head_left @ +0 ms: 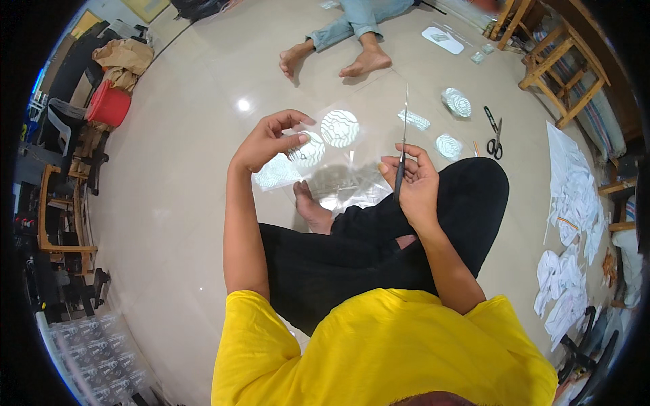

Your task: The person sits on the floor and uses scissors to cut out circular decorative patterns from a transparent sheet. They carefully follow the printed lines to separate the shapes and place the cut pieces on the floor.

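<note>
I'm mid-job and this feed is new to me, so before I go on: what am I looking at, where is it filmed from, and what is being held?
There is no machine here, just a person's two bare hands. The single picture comes from a wide fisheye camera on that person's head, looking down, so straight edges bend near the rim and picture left is their left.

The left hand holds a clear sheet with round, wavy-patterned discs. The right hand holds a black-handled cutting tool, seen edge-on, probably scissors.

On the shiny floor, to the right, lie more round patterned pieces, an oblong one and black-handled scissors. At the top are another person's bare feet.
</note>
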{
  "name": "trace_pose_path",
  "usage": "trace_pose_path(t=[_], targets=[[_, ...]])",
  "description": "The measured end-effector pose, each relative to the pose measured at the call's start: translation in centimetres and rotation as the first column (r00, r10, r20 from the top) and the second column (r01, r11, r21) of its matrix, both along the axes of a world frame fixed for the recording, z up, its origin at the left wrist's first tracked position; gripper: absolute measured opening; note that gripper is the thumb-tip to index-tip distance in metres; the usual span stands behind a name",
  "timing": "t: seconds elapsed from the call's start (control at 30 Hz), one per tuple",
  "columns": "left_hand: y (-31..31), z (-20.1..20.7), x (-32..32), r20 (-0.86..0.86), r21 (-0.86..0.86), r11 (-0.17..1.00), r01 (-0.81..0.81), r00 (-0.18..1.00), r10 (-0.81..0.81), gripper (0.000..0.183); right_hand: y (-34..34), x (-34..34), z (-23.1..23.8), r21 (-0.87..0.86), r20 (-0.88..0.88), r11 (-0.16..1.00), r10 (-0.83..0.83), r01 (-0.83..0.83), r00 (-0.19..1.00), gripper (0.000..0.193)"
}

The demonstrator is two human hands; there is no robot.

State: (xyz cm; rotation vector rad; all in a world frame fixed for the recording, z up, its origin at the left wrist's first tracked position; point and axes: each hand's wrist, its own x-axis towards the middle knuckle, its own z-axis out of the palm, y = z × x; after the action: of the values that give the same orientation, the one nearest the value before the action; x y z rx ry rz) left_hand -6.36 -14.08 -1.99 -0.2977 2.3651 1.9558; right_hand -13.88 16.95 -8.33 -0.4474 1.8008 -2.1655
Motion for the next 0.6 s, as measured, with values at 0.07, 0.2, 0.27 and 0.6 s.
trace_pose_path(t=[0.07, 0.2, 0.27, 0.6], targets=[[1.5, 0.1, 0.4, -0.038, 0.048, 0.998, 0.039, 0.999, -0.037, 0.028, 0.0, 0.2, 0.6, -0.054, 0.075, 0.998, 0.046, -0.042, 0.996, 0.049], [4.4, -0.4, 1.1, -0.09, 0.212, 0.976, 0.057, 0.995, -0.038, 0.025, -0.6, 0.1, 2.0, -0.148, 0.173, 0.987, 0.089, -0.063, 0.981, 0.047], [5.0, -1.0, 1.9, -0.088, 0.237, 0.968, 0.081, 0.994, -0.061, 0.023, -1.6, -0.3, 2.4, -0.17, 0.122, 0.984, 0.079, -0.057, 0.989, 0.047], [9.6, -1.3, 4.5, -0.192, 0.564, 0.818, -0.116, 0.945, 0.266, 0.044, -4.5, -0.8, 7.1, -0.115, 0.022, 0.993, -0.016, 0.018, 1.0, 0.048]])
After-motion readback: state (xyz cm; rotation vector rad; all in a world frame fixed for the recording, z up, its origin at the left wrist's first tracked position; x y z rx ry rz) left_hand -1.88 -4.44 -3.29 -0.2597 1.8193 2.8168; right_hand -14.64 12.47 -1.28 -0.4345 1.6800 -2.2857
